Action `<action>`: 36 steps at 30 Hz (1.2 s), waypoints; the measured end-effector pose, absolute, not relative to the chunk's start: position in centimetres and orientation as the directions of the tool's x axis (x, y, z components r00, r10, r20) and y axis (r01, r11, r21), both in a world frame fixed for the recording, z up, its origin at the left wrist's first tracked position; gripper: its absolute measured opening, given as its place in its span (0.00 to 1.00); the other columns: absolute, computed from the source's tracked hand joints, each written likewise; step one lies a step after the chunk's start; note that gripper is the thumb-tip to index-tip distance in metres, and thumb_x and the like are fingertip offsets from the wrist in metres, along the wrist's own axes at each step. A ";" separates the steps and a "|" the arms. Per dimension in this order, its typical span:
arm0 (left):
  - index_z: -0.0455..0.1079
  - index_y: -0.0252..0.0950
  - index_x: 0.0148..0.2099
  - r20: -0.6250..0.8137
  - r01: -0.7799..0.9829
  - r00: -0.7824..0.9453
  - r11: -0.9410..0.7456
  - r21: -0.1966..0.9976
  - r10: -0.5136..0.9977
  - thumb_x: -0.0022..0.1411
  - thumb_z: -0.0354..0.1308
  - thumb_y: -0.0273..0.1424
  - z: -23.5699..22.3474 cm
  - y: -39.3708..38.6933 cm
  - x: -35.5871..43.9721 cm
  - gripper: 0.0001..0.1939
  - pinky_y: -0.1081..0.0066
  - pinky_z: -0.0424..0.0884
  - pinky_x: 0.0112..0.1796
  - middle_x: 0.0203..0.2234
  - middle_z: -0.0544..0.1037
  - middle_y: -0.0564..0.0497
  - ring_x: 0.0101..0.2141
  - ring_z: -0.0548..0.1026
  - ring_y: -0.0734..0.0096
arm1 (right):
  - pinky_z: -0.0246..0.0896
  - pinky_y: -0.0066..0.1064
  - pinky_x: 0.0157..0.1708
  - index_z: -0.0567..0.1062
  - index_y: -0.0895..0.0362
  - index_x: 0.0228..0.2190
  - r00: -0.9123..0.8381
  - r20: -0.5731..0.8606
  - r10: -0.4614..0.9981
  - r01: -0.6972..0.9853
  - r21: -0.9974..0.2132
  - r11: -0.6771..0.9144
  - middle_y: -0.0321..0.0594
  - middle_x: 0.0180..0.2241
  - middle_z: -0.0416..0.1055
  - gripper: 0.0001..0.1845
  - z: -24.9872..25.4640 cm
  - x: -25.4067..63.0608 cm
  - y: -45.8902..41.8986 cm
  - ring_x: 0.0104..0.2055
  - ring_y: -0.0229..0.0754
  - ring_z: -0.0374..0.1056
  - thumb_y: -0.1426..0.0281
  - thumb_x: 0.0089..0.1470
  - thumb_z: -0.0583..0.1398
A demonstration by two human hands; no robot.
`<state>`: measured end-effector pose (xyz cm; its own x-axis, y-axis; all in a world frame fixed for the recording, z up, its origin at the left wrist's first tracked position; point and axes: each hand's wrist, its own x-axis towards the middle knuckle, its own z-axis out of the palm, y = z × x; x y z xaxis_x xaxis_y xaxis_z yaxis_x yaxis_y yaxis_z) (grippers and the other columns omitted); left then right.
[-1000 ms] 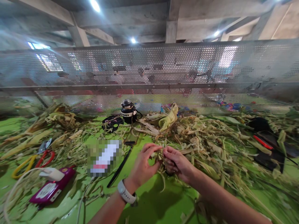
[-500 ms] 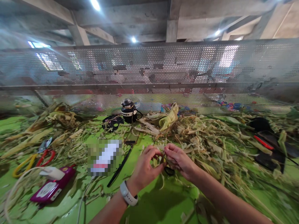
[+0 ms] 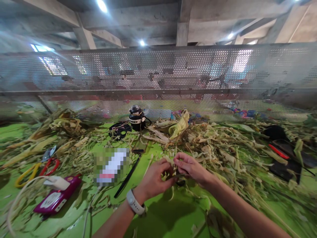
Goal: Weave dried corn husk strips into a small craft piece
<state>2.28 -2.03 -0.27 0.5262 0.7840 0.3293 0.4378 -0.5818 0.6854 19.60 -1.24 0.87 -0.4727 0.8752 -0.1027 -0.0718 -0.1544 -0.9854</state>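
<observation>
My left hand (image 3: 155, 178), with a white watch on its wrist, and my right hand (image 3: 190, 168) meet over the green table (image 3: 160, 218). Both pinch a small piece of pale dried husk (image 3: 170, 172) between their fingertips. The fingers of both hands are closed round it. A dark ring-like thing (image 3: 182, 181) lies on the table just under my right hand. A large heap of dried husks and strips (image 3: 223, 148) spreads right behind and to the right of my hands.
A black jar (image 3: 136, 119) and a black reel (image 3: 120, 129) stand at the back by a perforated metal screen (image 3: 158, 76). Red and yellow scissors (image 3: 37, 167), a magenta case (image 3: 56, 198) with a white cord, and a black stick (image 3: 127, 178) lie left. Dark tools (image 3: 284, 155) lie right.
My left hand has curled its fingers closed and dropped a little lower over the husk. My right hand has stayed nearly in place, still pinching it.
</observation>
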 end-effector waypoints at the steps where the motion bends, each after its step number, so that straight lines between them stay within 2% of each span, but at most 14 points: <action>1: 0.68 0.37 0.29 0.316 0.445 0.554 -0.595 0.669 0.770 0.53 0.59 0.32 -0.2 -2.1 2.3 0.05 0.72 0.63 0.31 0.27 0.70 0.51 0.30 0.68 0.69 | 0.31 0.22 0.15 0.61 0.56 0.26 -0.496 -0.106 0.862 -0.066 -0.985 -0.159 0.22 0.13 0.48 0.20 0.9 19.7 -1.2 0.15 0.27 0.38 0.53 0.48 0.60; 5: 0.69 0.37 0.34 0.298 0.458 0.585 -0.610 0.646 0.754 0.55 0.56 0.33 0.1 -2.4 2.4 0.05 0.71 0.62 0.31 0.28 0.71 0.50 0.30 0.68 0.68 | 0.30 0.23 0.15 0.61 0.56 0.25 -0.499 -0.116 0.859 -0.056 -0.985 -0.165 0.21 0.13 0.47 0.21 0.8 19.8 -1.1 0.15 0.28 0.37 0.52 0.47 0.60; 10: 0.65 0.36 0.29 0.319 0.400 0.525 -0.560 0.725 0.789 0.57 0.54 0.32 0.2 -2.3 2.3 0.06 0.72 0.62 0.30 0.25 0.69 0.52 0.28 0.66 0.71 | 0.30 0.23 0.15 0.62 0.56 0.26 -0.426 -0.105 0.899 0.005 -0.994 -0.114 0.22 0.13 0.47 0.21 0.9 19.7 -1.0 0.15 0.28 0.38 0.52 0.48 0.60; 15: 0.63 0.36 0.27 0.330 0.379 0.481 -0.532 0.757 0.812 0.54 0.55 0.27 -0.3 -1.9 2.2 0.04 0.73 0.61 0.28 0.22 0.67 0.54 0.26 0.65 0.73 | 0.33 0.23 0.17 0.65 0.58 0.31 -0.498 -0.115 0.859 0.101 -0.992 -0.075 0.22 0.15 0.51 0.20 1.2 20.2 -0.9 0.17 0.28 0.42 0.54 0.48 0.60; 20: 0.62 0.36 0.27 0.326 0.451 0.395 -0.490 0.746 0.859 0.56 0.53 0.29 -0.8 -1.8 2.4 0.06 0.73 0.59 0.27 0.22 0.66 0.55 0.25 0.64 0.73 | 0.38 0.23 0.19 0.67 0.58 0.36 -0.542 -0.131 0.830 0.170 -0.984 -0.045 0.23 0.16 0.53 0.17 0.9 20.8 -0.6 0.19 0.29 0.46 0.67 0.44 0.64; 23: 0.63 0.36 0.28 0.337 0.479 0.354 -0.479 0.735 0.872 0.59 0.50 0.30 -1.3 -1.8 2.5 0.07 0.73 0.59 0.27 0.23 0.68 0.54 0.25 0.65 0.72 | 0.39 0.22 0.18 0.67 0.58 0.35 -0.473 -0.152 0.868 0.283 -0.959 -0.014 0.22 0.15 0.52 0.14 0.7 20.6 -0.4 0.18 0.29 0.46 0.76 0.43 0.60; 25: 0.64 0.36 0.28 0.355 0.513 0.332 -0.483 0.710 0.874 0.60 0.50 0.30 -1.6 -1.7 2.5 0.09 0.73 0.59 0.27 0.22 0.68 0.53 0.25 0.65 0.72 | 0.39 0.23 0.18 0.67 0.58 0.34 -0.390 -0.122 0.913 0.338 -0.941 0.019 0.22 0.14 0.52 0.12 0.9 20.5 -0.4 0.17 0.30 0.45 0.78 0.43 0.57; 28: 0.65 0.36 0.26 0.379 0.531 0.294 -0.479 0.699 0.878 0.60 0.51 0.32 -2.0 -1.5 2.6 0.10 0.73 0.58 0.26 0.20 0.67 0.53 0.23 0.65 0.72 | 0.39 0.23 0.18 0.68 0.58 0.32 -0.294 -0.028 0.956 0.369 -0.925 0.086 0.23 0.14 0.51 0.10 1.4 20.7 -0.4 0.17 0.30 0.45 0.77 0.43 0.57; 30: 0.66 0.35 0.26 0.372 0.492 0.273 -0.461 0.739 0.887 0.59 0.52 0.33 -2.1 -1.4 2.6 0.11 0.74 0.59 0.25 0.19 0.67 0.54 0.22 0.64 0.73 | 0.39 0.23 0.18 0.70 0.58 0.32 -0.335 -0.019 0.942 0.352 -0.930 0.107 0.24 0.14 0.52 0.09 1.9 21.0 -0.5 0.18 0.30 0.46 0.76 0.43 0.57; 33: 0.67 0.35 0.26 0.293 0.394 0.273 -0.384 0.835 0.917 0.58 0.54 0.36 -2.1 -1.4 2.8 0.11 0.75 0.59 0.24 0.19 0.68 0.54 0.21 0.64 0.74 | 0.41 0.23 0.17 0.72 0.58 0.31 -0.418 -0.062 0.906 0.243 -0.969 0.046 0.26 0.14 0.52 0.08 2.1 21.3 -0.4 0.17 0.31 0.47 0.69 0.49 0.56; 36: 0.68 0.34 0.27 0.144 0.284 0.311 -0.237 0.929 0.939 0.55 0.56 0.38 -2.3 -1.3 3.0 0.12 0.75 0.60 0.23 0.18 0.69 0.54 0.21 0.64 0.74 | 0.43 0.23 0.15 0.71 0.59 0.24 -0.363 -0.084 0.928 0.198 -0.980 -0.012 0.27 0.13 0.51 0.18 1.4 21.2 -0.1 0.15 0.30 0.46 0.57 0.52 0.55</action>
